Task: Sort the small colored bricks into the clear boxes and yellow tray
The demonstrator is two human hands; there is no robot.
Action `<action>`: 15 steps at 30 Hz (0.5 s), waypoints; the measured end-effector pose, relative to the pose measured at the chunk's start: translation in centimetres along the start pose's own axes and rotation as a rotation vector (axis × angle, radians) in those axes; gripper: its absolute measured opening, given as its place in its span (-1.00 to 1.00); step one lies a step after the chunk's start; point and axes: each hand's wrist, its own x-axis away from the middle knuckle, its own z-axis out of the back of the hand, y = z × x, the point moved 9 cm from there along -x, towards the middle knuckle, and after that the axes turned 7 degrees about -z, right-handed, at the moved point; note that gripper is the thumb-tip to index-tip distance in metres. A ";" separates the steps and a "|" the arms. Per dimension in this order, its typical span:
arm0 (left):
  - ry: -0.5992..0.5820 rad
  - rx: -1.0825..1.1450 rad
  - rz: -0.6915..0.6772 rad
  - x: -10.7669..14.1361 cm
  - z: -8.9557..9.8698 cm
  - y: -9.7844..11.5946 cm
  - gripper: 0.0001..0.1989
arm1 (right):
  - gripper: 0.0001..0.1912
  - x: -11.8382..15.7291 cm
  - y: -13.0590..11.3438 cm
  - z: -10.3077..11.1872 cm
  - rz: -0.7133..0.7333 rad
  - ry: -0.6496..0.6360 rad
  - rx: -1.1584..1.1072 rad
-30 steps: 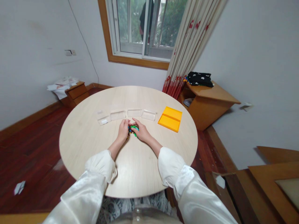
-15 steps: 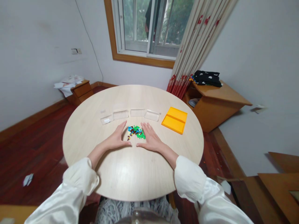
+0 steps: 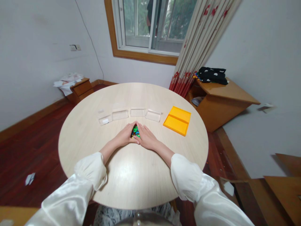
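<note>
A small pile of tiny colourful pieces (image 3: 135,131), green, blue, brown and yellow, lies on the round pale table (image 3: 131,175). My left hand (image 3: 125,135) curves round the pile's left side, and my right hand (image 3: 146,137) round its right. The fingertips of both hands meet beyond the pile and the thumbs meet on the near side, making a ring about it. Both hands are open, with fingers stretched out and resting on the tabletop. The pieces are too small to name their kind.
Clear plastic boxes stand in an arc beyond my hands: a small one (image 3: 105,120), a longer one (image 3: 120,115), a middle one (image 3: 138,112) and a right one (image 3: 153,115). An opened yellow case (image 3: 177,121) lies to the right. A wooden cabinet (image 3: 218,103) stands past the table's right edge.
My hands have moved inward from both sides until fingertips and thumbs meet. The spread pieces are now gathered into a tighter pile between them. The view has shifted slightly.
</note>
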 end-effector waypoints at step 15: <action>0.234 0.152 0.060 -0.1 1.1 -1.3 -0.38 | -0.34 -0.4 1.4 1.5 -0.006 0.186 -0.405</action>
